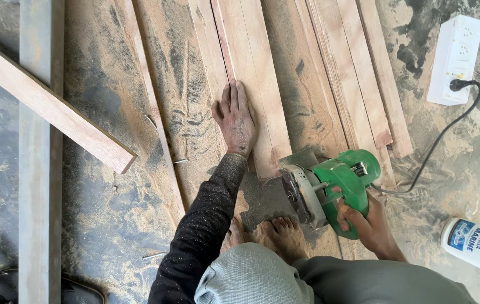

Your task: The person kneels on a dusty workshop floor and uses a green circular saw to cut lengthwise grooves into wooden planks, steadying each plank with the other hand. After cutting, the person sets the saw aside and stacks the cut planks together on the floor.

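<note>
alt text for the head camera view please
A person's left hand presses flat on a wooden plank on a sawdust-covered floor, while the right hand grips a green circular saw at the plank's near end. More planks lie alongside.

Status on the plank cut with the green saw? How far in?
Done: narrow strips already lie on the sawdust-covered floor, and the saw is plugged into the white power strip.
In hand: left hand presses flat on the plank; right hand grips the green circular saw at the plank's near end.
Left: no cut line visible along the plank, so nearly its full length.
</note>
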